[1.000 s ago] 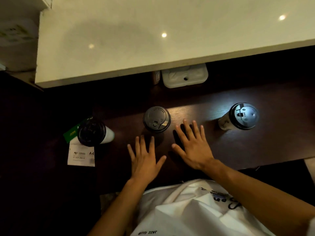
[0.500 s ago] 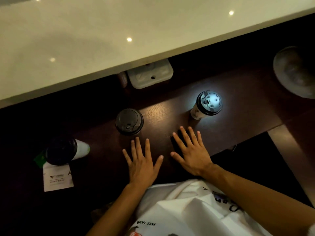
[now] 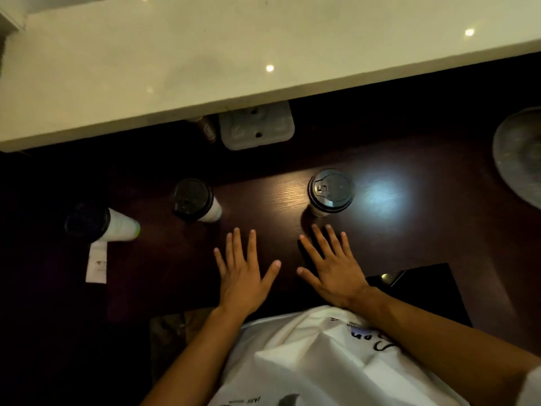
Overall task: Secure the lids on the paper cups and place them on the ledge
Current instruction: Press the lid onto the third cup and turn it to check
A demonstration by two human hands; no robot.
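Hands flat and spread on the table [image 3: 424, 230], our left hand [image 3: 243, 276] and right hand [image 3: 333, 273] hold nothing, so we judge it best to press the rim of the cup [image 3: 330, 192] just beyond our right fingertips before lifting it to the ledge [image 3: 205, 54].

This looks like a café or drinks counter, dimly lit. Three lidded takeaway paper cups [image 3: 328, 194] stand on a dark wood-grain worktop [image 3: 409, 230], below a raised pale stone ledge [image 3: 205, 54] reflecting ceiling spotlights. A printed receipt slip [image 3: 96, 262] lies by the leftmost cup.
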